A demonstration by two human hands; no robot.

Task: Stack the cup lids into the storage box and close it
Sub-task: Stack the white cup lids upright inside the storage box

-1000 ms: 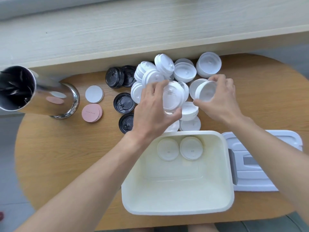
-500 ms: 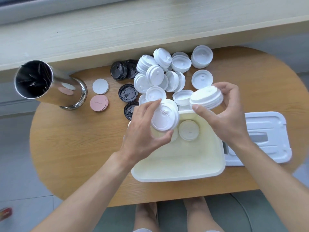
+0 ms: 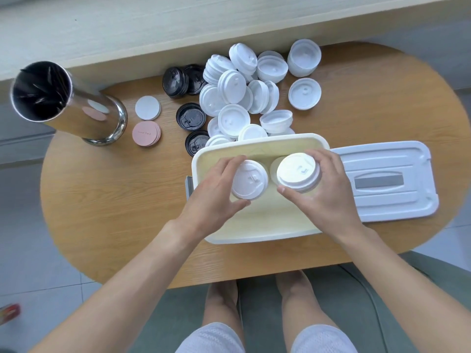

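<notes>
Two stacks of white lids are held over the storage box at frame centre: one pinched by the left hand, one by the right hand, fingers curled round the rims. If released tilted, a stack could be toppled and scattered inside.

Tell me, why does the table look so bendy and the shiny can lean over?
Head view: the wide-angle lens curves the wooden table and tilts the steel canister near the edge; slight blur softens the left hand too.

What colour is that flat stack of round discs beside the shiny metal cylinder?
Pink, seen in the head view: the stack of round flat discs.
</notes>
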